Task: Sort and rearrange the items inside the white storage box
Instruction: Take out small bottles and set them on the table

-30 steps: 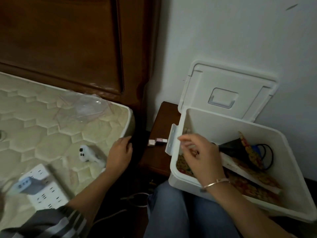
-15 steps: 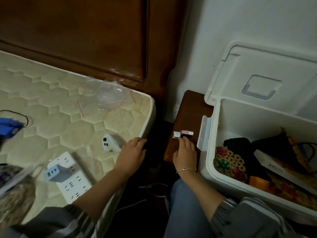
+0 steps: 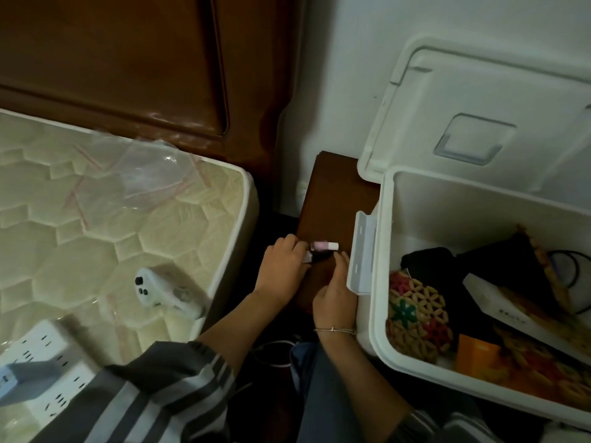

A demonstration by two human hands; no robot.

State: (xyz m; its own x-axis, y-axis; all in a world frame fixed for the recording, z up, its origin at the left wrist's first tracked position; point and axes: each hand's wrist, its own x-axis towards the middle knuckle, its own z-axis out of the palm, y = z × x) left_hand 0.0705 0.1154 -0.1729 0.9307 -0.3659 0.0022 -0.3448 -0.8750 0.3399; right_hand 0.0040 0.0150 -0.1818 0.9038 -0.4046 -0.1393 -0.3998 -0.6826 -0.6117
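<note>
The white storage box [image 3: 380, 282] stands open at the right, its lid [image 3: 473, 100] leaning on the wall. Inside lie a colourful woven mat [image 3: 415, 314], a black pouch [image 3: 431, 266], a flat white carton [image 3: 499, 302], an orange item [image 3: 476, 354] and a dark cable [image 3: 572, 270]. Left of the box, a small pink bottle [image 3: 323, 245] with a white cap lies on a brown nightstand [image 3: 332, 199]. A second small item [image 3: 308, 258] lies just below it. My left hand [image 3: 281, 266] curls over their left ends. My right hand [image 3: 335, 290] touches the lower item's right end.
A mattress [image 3: 96, 235] fills the left. On it lie a clear plastic bag [image 3: 144, 177], a white controller [image 3: 160, 292] and a white power strip [image 3: 48, 362] with a blue plug. A dark wooden headboard [image 3: 144, 59] stands behind. White cables [image 3: 275, 353] trail between my knees.
My right hand left the box and reached the small bottles on the nightstand. My left hand then moved from the mattress edge to the same bottles. The view shifted right.
</note>
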